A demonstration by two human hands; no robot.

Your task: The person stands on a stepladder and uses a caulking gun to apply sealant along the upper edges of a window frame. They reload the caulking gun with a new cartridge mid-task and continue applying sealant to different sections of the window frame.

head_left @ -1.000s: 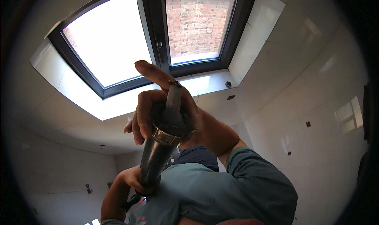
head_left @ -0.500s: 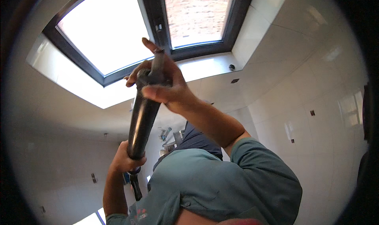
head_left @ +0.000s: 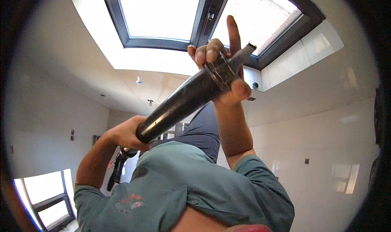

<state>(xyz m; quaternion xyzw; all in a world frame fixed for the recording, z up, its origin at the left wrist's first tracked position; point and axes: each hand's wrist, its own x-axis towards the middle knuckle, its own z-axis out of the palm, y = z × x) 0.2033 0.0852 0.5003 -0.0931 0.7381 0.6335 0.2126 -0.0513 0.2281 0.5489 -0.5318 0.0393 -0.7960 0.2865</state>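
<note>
A long black caulking gun (head_left: 179, 103) lies slantwise across the front of my body, its grey nozzle (head_left: 244, 56) up and to the right. My left hand (head_left: 129, 132) is wrapped around the rear end of the barrel. Below that hand hangs the gun's black handle (head_left: 117, 171). At the front end my right hand (head_left: 228, 77) grips the cap ring around the nozzle, thumb on the near side and curled fingers on the far side. Its index finger points up, off the barrel. Whatever is inside the barrel is hidden.
Ahead is a dark-framed window (head_left: 159, 44) with a pale tiled sill and reveal. Glossy tiled walls (head_left: 326, 130) surround me, with small dark wall openings. A second window (head_left: 45, 201) is at the lower left. Blurry items stand on the floor behind the barrel.
The caulking gun has swung from near upright to a slant, its nozzle moving right. My right hand moved right with it, my left hand slightly left and up. The view has turned too.
</note>
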